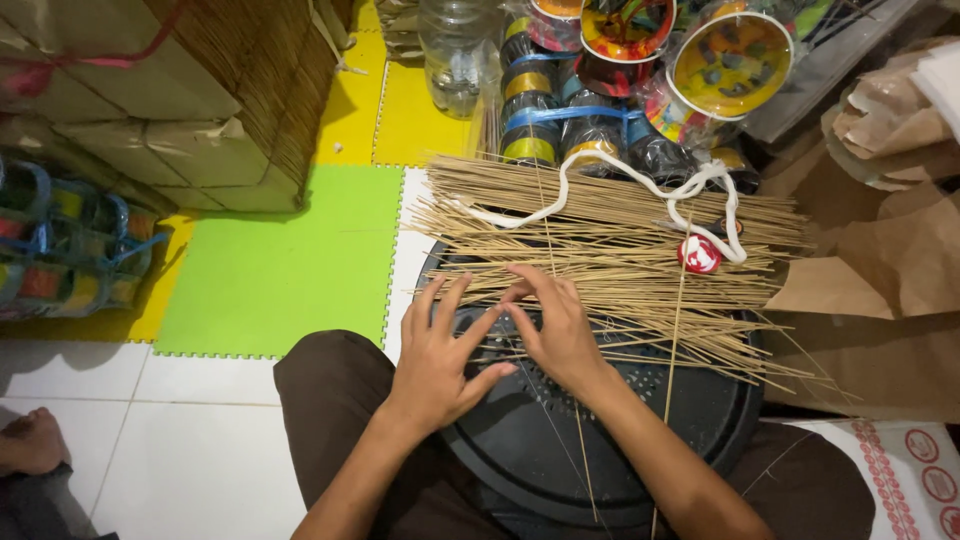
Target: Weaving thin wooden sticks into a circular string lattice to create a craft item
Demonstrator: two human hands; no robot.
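a heap of thin, pale brown bamboo sticks (620,250) lies crosswise on a round black plastic tray (520,450) that rests on the person's lap, the sticks spreading past the tray's far and right edges. the left hand (440,355) lies flat on the near edge of the heap, its grip apart, fingers spread and fingertips touching the sticks. the right hand (555,325) sits just beside it, thumb and forefinger pinched together on a few of the thin sticks, the other fingers loosely fanned over the pile. the two hands touch or nearly touch at the thumbs.

a white cord (600,180) snakes over the far side of the heap, and a small red and white round thing (699,254) lies on the sticks near the cord's right end. beyond the heap stand stacked spools wound with dark thread (560,120) and a clear plastic bottle (455,55). green and yellow foam floor mats (290,260) lie to the left, and crumpled brown paper (890,250) to the right.
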